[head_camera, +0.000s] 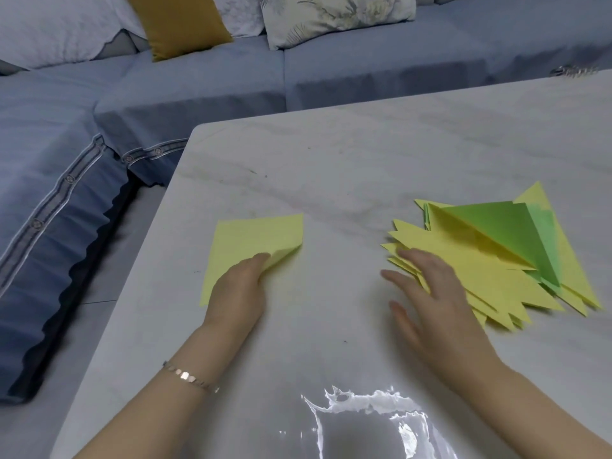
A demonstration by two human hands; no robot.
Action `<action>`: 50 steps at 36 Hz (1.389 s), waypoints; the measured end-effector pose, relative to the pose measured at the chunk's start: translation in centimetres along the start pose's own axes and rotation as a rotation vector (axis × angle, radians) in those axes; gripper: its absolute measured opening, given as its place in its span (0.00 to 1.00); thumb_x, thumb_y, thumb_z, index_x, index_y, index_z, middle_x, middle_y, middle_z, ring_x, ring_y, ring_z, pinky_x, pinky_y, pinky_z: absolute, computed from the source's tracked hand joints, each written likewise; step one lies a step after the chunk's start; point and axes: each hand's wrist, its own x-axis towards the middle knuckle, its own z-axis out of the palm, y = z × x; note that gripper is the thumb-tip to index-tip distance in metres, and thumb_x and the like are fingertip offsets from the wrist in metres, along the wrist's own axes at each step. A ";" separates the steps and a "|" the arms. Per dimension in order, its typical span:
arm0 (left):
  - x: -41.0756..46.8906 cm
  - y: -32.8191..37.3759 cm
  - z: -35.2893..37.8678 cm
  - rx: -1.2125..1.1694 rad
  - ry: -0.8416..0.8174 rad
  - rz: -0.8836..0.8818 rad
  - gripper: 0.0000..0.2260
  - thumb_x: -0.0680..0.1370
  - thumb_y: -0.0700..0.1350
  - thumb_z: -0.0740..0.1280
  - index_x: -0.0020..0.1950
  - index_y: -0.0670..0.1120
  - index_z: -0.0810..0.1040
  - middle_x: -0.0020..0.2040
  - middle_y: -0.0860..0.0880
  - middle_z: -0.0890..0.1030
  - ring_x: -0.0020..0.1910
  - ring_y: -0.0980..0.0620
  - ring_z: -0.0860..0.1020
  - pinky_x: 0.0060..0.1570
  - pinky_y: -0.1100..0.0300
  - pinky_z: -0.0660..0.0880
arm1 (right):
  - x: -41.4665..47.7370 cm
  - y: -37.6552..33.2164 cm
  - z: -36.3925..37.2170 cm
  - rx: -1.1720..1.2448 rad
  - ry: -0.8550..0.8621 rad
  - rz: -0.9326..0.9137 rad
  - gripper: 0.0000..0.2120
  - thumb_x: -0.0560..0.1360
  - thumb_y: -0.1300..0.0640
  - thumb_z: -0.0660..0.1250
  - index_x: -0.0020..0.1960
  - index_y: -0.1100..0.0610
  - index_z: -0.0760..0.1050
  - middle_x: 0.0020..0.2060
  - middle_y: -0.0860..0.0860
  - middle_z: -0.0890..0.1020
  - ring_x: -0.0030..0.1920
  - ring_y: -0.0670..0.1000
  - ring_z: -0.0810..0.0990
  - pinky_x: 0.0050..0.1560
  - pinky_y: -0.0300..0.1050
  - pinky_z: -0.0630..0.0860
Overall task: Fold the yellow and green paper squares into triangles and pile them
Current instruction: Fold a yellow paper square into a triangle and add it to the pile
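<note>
The left hand (pixel 238 286) lies on a pale yellow paper square (pixel 251 236) on the white marble tabletop (pixel 331 167), its curled fingers pinching the sheet's corner, which lifts and curls over the fingertips. A rose-gold bracelet (pixel 185 376) sits on that wrist. Well apart to its right, the right hand (pixel 427 293) is spread wide with straight fingers, its fingertips over the near edge of a fanned pile of folded yellow and green paper triangles (pixel 496 260). Beyond both hands stands a blue-grey sofa (pixel 198 87) with a mustard cushion (pixel 178 24).
</note>
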 end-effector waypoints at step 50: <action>-4.7 8.5 -2.4 -0.849 -0.433 -0.152 0.09 0.78 0.41 0.62 0.41 0.47 0.80 0.35 0.50 0.79 0.33 0.55 0.74 0.35 0.65 0.69 | 0.7 -2.4 -2.6 0.610 -0.261 0.479 0.11 0.64 0.41 0.73 0.32 0.47 0.79 0.49 0.36 0.79 0.50 0.34 0.74 0.49 0.24 0.64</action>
